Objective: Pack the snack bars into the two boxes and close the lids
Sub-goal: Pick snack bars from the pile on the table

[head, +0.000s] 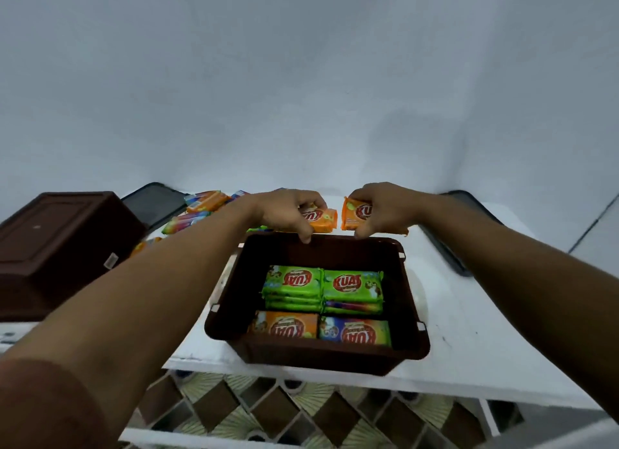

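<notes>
An open dark brown box [415, 318] stands on the white table in front of me. Inside it lie green snack bars [321, 287] in stacks, an orange bar [284, 326] and a blue-green bar [356, 329]. Just beyond the box's far rim, my left hand [284, 214] grips an orange snack bar [323, 221]. My right hand [385, 210] grips another orange snack bar [355, 215] beside it. The two bars nearly touch end to end. A second brown box [60, 247] sits closed or upside down at the left.
Loose snack bars [204, 202] lie scattered on the table behind my left forearm. Two dark flat lids or trays lean at the back, one at the left [154, 202] and one at the right [452, 244]. A white wall rises behind. The table's front edge [301, 378] overhangs a patterned floor.
</notes>
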